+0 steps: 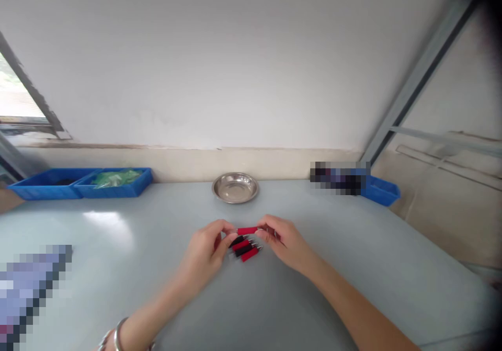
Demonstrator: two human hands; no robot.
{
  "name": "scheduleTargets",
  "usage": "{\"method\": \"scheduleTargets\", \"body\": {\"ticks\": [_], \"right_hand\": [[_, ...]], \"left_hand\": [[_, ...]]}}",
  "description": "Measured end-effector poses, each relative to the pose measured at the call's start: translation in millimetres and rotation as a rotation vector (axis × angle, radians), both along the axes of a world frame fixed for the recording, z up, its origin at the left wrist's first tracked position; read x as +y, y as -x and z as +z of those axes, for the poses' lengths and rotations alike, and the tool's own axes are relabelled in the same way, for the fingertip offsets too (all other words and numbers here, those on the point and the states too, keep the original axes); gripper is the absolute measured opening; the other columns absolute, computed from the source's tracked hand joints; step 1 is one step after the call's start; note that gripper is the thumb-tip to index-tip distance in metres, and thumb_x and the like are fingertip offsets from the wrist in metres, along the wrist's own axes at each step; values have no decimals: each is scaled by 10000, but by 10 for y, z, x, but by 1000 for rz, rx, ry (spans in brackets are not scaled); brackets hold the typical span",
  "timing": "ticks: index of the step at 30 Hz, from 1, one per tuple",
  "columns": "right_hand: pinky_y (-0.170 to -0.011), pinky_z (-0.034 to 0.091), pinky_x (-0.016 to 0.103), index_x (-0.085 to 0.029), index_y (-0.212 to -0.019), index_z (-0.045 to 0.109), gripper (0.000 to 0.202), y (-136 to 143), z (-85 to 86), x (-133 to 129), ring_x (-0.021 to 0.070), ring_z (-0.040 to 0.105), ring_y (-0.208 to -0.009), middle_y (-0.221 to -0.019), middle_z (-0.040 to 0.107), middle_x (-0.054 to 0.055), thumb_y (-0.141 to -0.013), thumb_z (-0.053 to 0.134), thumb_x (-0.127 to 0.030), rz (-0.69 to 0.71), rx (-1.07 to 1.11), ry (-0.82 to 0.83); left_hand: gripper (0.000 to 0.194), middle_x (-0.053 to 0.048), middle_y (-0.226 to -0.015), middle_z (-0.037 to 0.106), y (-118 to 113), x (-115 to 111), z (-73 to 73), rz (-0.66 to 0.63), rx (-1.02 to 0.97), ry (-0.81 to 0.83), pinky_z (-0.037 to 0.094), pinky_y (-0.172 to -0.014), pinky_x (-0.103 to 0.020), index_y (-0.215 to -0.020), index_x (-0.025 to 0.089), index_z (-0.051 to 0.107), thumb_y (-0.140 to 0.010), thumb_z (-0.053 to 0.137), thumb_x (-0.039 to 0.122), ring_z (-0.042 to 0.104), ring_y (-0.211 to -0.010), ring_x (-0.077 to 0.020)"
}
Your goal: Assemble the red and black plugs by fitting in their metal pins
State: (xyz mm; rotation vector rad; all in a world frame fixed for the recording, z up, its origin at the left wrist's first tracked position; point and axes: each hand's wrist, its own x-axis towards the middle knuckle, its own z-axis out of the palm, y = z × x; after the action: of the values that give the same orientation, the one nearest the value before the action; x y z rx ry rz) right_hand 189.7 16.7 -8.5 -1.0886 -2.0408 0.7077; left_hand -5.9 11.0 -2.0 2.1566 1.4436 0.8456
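**Red pen pinched at both ends**

The red pen [247, 230] spans the gap between left hand [207, 246] and right hand [284, 238]. Its long axis runs nearly parallel to the far edge of the table [176, 309]; the tip's direction is unclear. Thumbs and fingers close on its ends. Nearer lie red and black pens [250, 255]; the bowl [235, 201] sits by the far edge.

Silver bangle [118, 335], bare forearms [349, 298].
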Motion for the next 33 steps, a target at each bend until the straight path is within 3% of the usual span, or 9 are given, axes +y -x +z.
{"method": "scheduleTargets", "body": {"ticks": [7, 13, 20, 33], "right_hand": [[-522, 296, 215, -173, -617, 409, 373, -4, -1, 1, 99, 368, -545, -576, 413, -27, -905, 285, -376, 2, -34, 33], [-555, 347, 214, -194, -889, 490, 183, -9, 31, -11, 102, 422, -583, -698, 516, -16, -859, 418, -360, -23, -14, 48], [-513, 292, 207, -180, -669, 432, 284, 2, 16, 8, 96, 371, -552, -608, 427, -31, -885, 350, -344, 1, -25, -4], [-489, 256, 203, -182, -600, 329, 276, -5, 7, 11, 91, 311, -530, -562, 332, -43, -859, 362, -272, 48, -3, 53]], "left_hand": [[233, 32, -549, 520, 1, -10, -27, -8, 8, -32, 326, -506, -212, -783, 185, 557, -828, 410, 359, 438, -491, -112], [264, 29, -549, 521, 0, 1, 13, 20, 25, -7, 328, -509, -215, -768, 182, 552, -830, 391, 381, 444, -500, -115], [262, 29, -554, 532, -4, -4, 15, 1, 19, -6, 329, -517, -216, -755, 184, 550, -833, 388, 374, 443, -501, -114], [214, 32, -589, 509, 18, 0, -9, -68, -5, -55, 335, -523, -211, -772, 194, 516, -848, 380, 340, 460, -536, -115]]}}
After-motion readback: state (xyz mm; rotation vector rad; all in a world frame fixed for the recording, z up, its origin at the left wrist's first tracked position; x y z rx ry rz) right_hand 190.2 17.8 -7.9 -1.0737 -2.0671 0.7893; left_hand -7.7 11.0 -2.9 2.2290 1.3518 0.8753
